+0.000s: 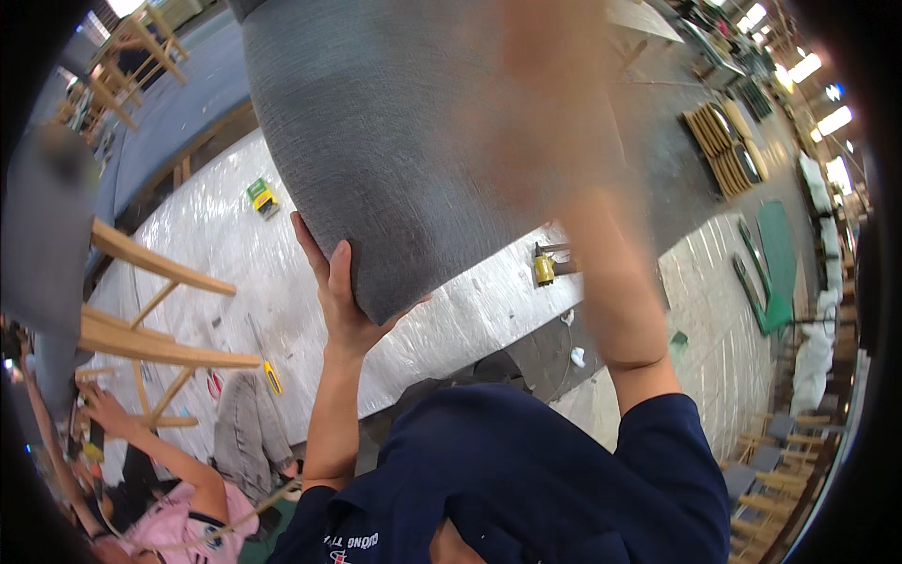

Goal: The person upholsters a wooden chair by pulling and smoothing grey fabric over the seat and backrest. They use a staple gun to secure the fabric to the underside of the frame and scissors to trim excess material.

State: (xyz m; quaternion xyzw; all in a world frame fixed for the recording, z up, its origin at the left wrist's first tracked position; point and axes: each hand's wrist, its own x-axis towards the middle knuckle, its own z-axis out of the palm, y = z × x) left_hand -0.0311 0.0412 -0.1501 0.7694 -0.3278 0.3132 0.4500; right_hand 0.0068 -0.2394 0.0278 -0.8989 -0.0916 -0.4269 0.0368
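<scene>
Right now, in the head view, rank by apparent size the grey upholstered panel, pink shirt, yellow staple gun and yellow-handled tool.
1. Grey upholstered panel
2. Pink shirt
Unranked: yellow staple gun and yellow-handled tool; they look too alike.

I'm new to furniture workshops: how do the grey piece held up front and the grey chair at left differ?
The grey piece shows no legs; the grey chair shows pale wooden legs. The person's left hand grips the grey piece's lower corner, while a co-worker's hand is beside the grey chair. Both have grey surfaces.
</scene>
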